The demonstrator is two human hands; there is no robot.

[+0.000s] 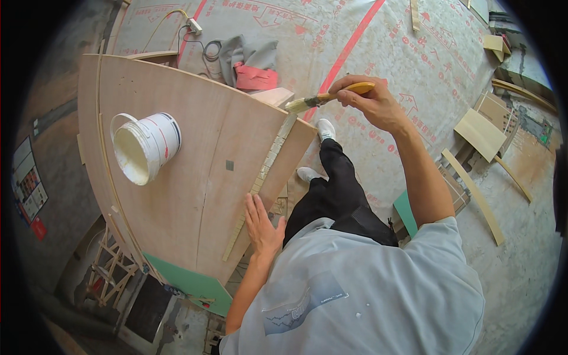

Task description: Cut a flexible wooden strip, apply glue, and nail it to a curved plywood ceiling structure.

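On a covered floor (414,65) printed in red, a person stands at a wide plywood panel (195,160) that serves as the counter. The panel is wedge-shaped and narrows toward its near end. Its right edge runs diagonally, from the far right down toward the person.

Along that edge lies a thin pale strip (263,177), its long axis following the same diagonal. A white bucket (145,148) of pale paste sits on the panel's left part, well apart from the strip.

The left hand (263,228) lies flat on the panel at the strip's near end, fingers spread and gripping nothing, just beside the strip.

The right hand (370,103) is raised past the panel's far corner. Its fingers are closed round the yellow handle of a brush (328,96). The brush points left, bristles hovering just over the strip's far end. I cannot tell if they touch it.

So the strip runs from the brush tip back toward the flat left hand. The right hand is nearer the far end, the left nearer the near end.
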